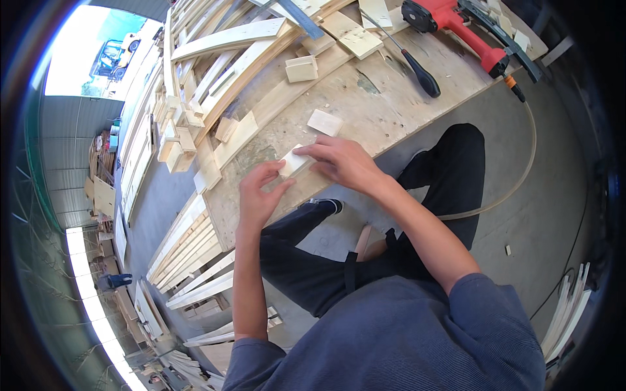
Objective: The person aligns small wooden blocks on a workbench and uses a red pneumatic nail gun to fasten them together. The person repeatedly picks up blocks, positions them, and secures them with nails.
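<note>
A small pale wooden block (293, 163) lies at the near edge of the workbench, between my two hands. My left hand (259, 193) grips its left end, index fingertip on the far side and thumb on the near side. From the right, my right hand (345, 163) has its index fingertip on the block's top far corner; its thumb is close to the near side, and the palm hides part of the grip. Just beyond my right hand, another flat wooden block (325, 122) rests on the bench.
On the plywood workbench (385, 130) lie a black-handled screwdriver (422, 75) and a red nail gun (466, 40) with an air hose (531, 140). Small offcuts (301, 68) and long wooden strips (228, 40) crowd the far left. Stacked slats (189, 244) stand below the bench's left end.
</note>
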A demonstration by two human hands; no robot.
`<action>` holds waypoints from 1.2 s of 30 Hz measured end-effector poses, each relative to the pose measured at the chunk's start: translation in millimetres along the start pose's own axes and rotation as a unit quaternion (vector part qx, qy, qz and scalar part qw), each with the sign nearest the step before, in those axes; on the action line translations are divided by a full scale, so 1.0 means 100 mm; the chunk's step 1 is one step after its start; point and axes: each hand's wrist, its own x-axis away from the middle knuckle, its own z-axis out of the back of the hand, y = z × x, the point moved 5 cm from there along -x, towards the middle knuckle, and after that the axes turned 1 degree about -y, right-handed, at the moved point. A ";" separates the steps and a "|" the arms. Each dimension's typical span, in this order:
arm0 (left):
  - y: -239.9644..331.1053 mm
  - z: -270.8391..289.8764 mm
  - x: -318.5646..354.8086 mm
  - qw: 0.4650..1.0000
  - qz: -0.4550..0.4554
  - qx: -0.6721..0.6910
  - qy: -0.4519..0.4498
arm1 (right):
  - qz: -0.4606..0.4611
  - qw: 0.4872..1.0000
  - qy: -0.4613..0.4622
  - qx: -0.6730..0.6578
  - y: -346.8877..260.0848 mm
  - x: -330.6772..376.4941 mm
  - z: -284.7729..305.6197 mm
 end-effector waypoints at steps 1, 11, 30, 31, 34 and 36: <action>0.02 0.00 0.00 1.000 -0.006 0.001 0.003 | -0.004 1.000 0.002 -0.008 0.00 0.00 -0.01; -0.01 0.02 0.01 0.999 -0.033 0.002 0.000 | -0.011 1.000 0.016 -0.020 -0.06 0.00 0.00; -0.05 -0.02 0.04 0.996 -0.045 0.069 0.032 | -0.003 0.999 -0.001 -0.036 -0.10 -0.05 0.02; -0.04 -0.02 0.03 0.996 -0.055 0.056 0.035 | -0.006 0.999 -0.001 -0.042 -0.10 -0.05 0.02; 0.07 0.01 0.02 0.995 -0.088 -0.012 0.043 | -0.019 0.998 -0.008 -0.059 -0.07 -0.05 0.03; 0.07 0.04 0.04 0.993 -0.101 -0.040 0.054 | -0.024 0.998 -0.018 -0.059 -0.08 -0.06 0.00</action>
